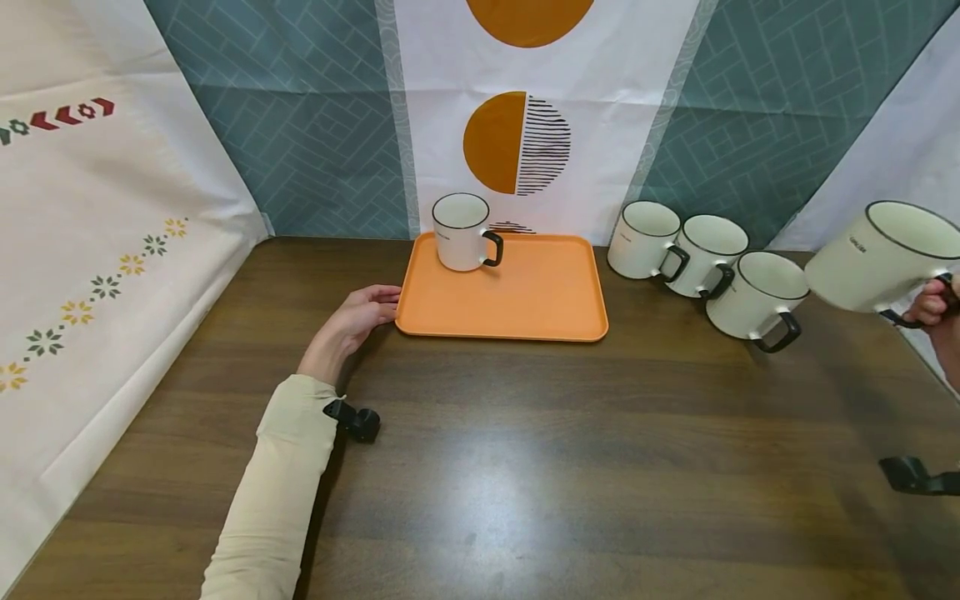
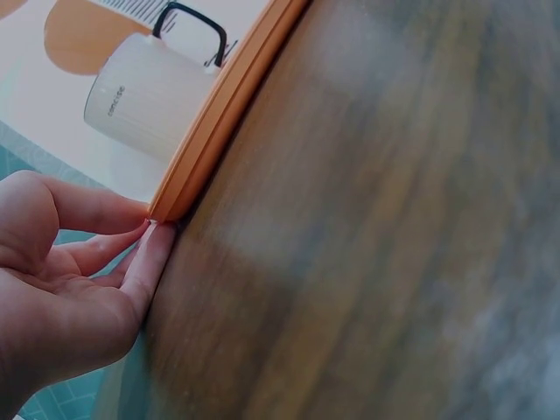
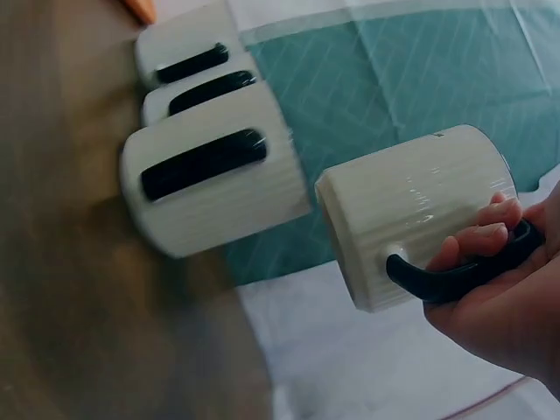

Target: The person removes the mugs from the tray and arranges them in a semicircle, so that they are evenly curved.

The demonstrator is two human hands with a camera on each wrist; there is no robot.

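Table: dark wood-grain table [image 1: 525, 467] fills the near view, with patterned cloths hung behind it.
Left arm: a cream sleeve [image 1: 277, 483] reaches forward across the table; a small black camera mount sits at the wrist.
Left hand: the left hand [image 1: 360, 312] lies low on the table, fingers straight and relaxed, fingertips [image 2: 157, 249] touching the near left corner of the orange tray [image 1: 525, 308]; its grip holds nothing.
Right hand: the right hand [image 1: 933, 304] is raised at the right edge of the view, fingers curled through the black handle of a white mug [image 1: 877, 258], which is held off the table and tilted, mouth facing up and to the right.
Writing: small dark lettering on the held mug's side, too small to read.
Tray: a white mug with black handle [image 1: 463, 232] stands upright at the far left of the tray.
Row: three mugs [image 1: 705, 262] stand upright in a row right of the tray, between it and the held mug.
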